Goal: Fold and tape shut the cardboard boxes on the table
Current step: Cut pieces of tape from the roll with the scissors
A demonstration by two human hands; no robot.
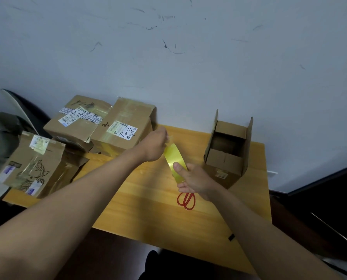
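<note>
head view: right hand (pixel 197 181) wrapped round the yellow tape roll (pixel 175 165) above the bench (pixel 148 209), thumb pressed flat on the roll's face, fingers curled behind it. left hand (pixel 155 145) raised just beyond the roll, fingertips pinched on what looked like the free tape end at the roll's upper edge; exact grip too small to tell. roll's flat face tilted, its long line running from the left hand down toward the right. open cardboard box (pixel 228 152) stood upright to the right, near the right hand, flaps up, not yet folded, long axis pointing away toward the wall. red scissors (pixel 186 200) lay on the bench just under the right hand. three taped boxes (pixel 100 128) piled at the far left. probably about to draw out a strip.
</note>
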